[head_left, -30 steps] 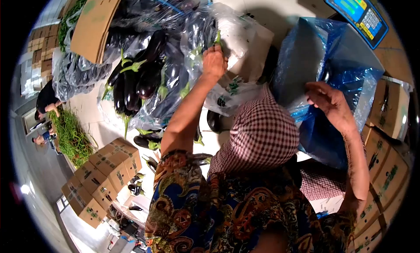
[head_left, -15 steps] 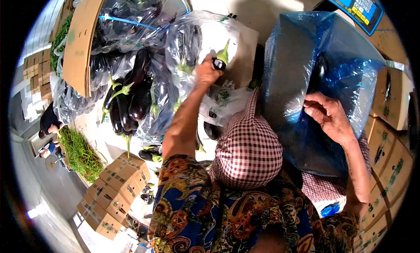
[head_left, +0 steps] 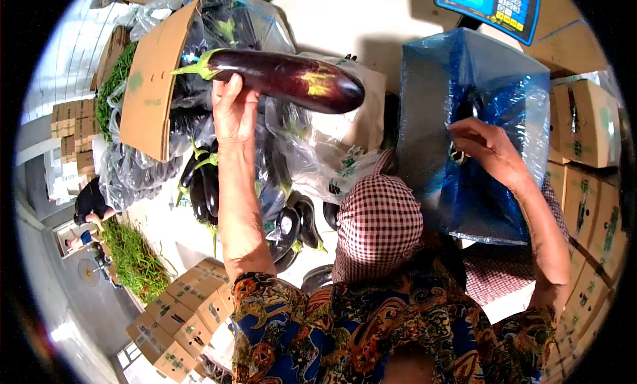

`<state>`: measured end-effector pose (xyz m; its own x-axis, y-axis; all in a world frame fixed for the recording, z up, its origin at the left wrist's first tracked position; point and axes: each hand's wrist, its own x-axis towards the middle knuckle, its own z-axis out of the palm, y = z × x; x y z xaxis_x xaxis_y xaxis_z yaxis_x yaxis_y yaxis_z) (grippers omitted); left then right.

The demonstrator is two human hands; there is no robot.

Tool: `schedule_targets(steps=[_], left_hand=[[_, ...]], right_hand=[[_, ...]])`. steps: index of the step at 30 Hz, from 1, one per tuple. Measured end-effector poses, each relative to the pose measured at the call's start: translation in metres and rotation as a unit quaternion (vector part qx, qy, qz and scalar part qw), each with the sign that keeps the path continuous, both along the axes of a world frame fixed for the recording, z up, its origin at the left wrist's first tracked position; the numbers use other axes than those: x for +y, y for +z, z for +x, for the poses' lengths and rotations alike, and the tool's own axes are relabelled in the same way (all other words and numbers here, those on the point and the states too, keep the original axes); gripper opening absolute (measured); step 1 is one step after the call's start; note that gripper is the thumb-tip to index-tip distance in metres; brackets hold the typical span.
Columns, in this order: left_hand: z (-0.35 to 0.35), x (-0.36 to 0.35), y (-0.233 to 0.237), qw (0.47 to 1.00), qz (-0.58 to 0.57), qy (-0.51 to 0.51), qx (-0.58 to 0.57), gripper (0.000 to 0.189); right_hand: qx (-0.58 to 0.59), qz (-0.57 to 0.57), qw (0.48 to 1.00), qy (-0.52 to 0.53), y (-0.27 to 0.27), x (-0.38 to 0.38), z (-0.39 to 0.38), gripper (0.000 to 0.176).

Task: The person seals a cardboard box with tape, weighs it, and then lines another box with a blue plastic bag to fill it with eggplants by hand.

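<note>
My left hand (head_left: 235,108) grips a long dark purple eggplant (head_left: 285,80) near its green stem end. The eggplant lies sideways in the air, with a yellowish scarred patch towards its round end. On the right, my right hand (head_left: 488,148) is over a blue plastic bag (head_left: 431,105), fingers curled together. A small shiny bit shows under those fingertips, too small to name. Inside the bag, a dark eggplant (head_left: 470,105) is just beyond this hand. More eggplants (head_left: 302,221) lie below and right of my left forearm.
An upright cardboard flap (head_left: 156,85) stands by plastic-wrapped eggplants at the left. A blue scale display (head_left: 491,5) is beyond the bag. Cartons (head_left: 587,125) are stacked at the right, others (head_left: 186,311) at lower left. Checked cloth (head_left: 378,228) bulges in the middle. Another person (head_left: 93,201) is far left.
My left hand has brought the eggplant up and to the left, turning it sideways so its whole length shows. My right hand has shifted slightly over the bag, its fingers curled in more.
</note>
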<state>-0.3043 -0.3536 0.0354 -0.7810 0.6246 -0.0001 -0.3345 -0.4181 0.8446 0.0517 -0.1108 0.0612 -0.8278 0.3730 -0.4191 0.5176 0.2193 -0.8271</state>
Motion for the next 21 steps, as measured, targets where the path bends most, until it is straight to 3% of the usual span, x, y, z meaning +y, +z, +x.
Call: schedule_targets(steps=[1, 4, 6, 8, 10, 12, 15, 17, 21], left_hand=[[0.008, 0.004, 0.013, 1.0, 0.011, -0.009, -0.008, 0.032], [0.021, 0.015, 0.03, 0.998, 0.037, -0.028, -0.041, 0.025], [0.035, 0.029, 0.046, 0.999, 0.0, -0.037, -0.03, 0.025], [0.054, 0.047, 0.065, 0.993, -0.076, -0.092, -0.009, 0.027], [0.087, 0.072, 0.087, 0.99, -0.1, -0.1, -0.01, 0.021], [0.104, 0.09, 0.095, 0.983, -0.169, -0.067, 0.005, 0.03], [0.102, 0.102, 0.103, 0.97, -0.186, -0.158, 0.017, 0.043], [0.11, 0.109, 0.097, 0.962, -0.183, -0.202, 0.0, 0.036], [0.124, 0.112, 0.068, 0.938, -0.199, -0.281, -0.028, 0.023]], right_hand=[[-0.013, -0.026, 1.0, -0.001, 0.002, 0.0, -0.002, 0.026], [0.128, 0.003, 0.991, 0.03, 0.007, -0.008, -0.013, 0.037], [0.212, 0.191, 0.954, 0.097, 0.024, -0.009, -0.032, 0.057], [0.309, 0.341, 0.882, 0.101, 0.033, -0.015, -0.055, 0.076], [0.226, 0.197, 0.948, 0.103, 0.05, -0.026, -0.075, 0.083], [0.173, 0.055, 0.981, 0.059, 0.057, -0.025, -0.083, 0.088], [0.182, -0.173, 0.968, 0.029, 0.053, -0.017, -0.066, 0.085], [0.166, -0.328, 0.929, -0.034, 0.056, -0.019, -0.045, 0.073], [0.093, -0.403, 0.899, -0.144, 0.056, -0.018, -0.011, 0.067]])
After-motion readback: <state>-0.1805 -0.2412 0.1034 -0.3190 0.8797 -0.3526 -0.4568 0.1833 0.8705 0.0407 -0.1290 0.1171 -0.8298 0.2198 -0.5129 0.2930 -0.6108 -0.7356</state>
